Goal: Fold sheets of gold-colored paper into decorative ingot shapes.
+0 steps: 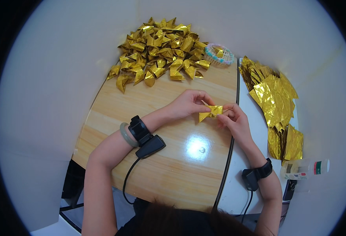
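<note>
A small piece of gold foil paper (216, 109), partly folded with a pointed left corner, is held between both hands above the right part of the wooden table. My left hand (189, 104) pinches its left side with thumb and forefinger. On the other side, my right hand (236, 121) grips the right edge with thumb and fingers, some of them curled out of sight. Beyond the hands, a large heap of folded gold foil pieces (161, 51) lies at the far end of the table. Flat gold foil sheets (273, 100) are stacked to the right of my right hand.
A small woven basket (225, 60) with a pastel rim stands beside the heap, with gold foil inside. The wooden table (153, 179) meets a white surface (251, 135) along a dark edge. A clear plastic container (303, 169) lies at right. Cables trail from both wrist devices.
</note>
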Demonstrator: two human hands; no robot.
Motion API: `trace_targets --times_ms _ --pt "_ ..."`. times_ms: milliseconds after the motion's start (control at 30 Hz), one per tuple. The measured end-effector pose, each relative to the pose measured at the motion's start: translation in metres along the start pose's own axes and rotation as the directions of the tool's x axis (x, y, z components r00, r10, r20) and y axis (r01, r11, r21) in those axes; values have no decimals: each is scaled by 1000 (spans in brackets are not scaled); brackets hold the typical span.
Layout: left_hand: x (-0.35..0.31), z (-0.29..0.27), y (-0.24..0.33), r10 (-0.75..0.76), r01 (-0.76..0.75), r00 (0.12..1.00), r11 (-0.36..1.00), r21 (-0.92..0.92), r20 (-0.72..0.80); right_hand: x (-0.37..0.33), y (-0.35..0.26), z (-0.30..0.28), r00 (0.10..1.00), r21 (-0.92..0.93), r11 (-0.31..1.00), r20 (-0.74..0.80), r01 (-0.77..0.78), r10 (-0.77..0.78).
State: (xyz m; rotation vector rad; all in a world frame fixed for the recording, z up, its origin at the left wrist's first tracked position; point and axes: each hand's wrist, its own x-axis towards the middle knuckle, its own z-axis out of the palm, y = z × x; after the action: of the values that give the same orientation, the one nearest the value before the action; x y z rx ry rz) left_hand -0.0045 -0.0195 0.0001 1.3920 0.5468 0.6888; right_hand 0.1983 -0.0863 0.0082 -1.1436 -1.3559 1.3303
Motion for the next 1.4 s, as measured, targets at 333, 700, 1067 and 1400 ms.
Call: trace_targets --times_ms 333,700,1067,1400 --pt "-5 5 2 8 -18 999 983 185 51 -3 0 3 994 -158 982 8 -108 110" --pt "1 12 -5 -114 98 987 986 137 116 -3 -4 2 998 -230 973 -56 -33 20" --pt "-3 14 0 -150 151 989 988 -40 12 -1 0 2 999 31 1000 -42 -6 7" --pt "-2 14 2 -103 97 990 993 -68 -92 -3 -4 -4 1000 -231 973 10 -15 18"
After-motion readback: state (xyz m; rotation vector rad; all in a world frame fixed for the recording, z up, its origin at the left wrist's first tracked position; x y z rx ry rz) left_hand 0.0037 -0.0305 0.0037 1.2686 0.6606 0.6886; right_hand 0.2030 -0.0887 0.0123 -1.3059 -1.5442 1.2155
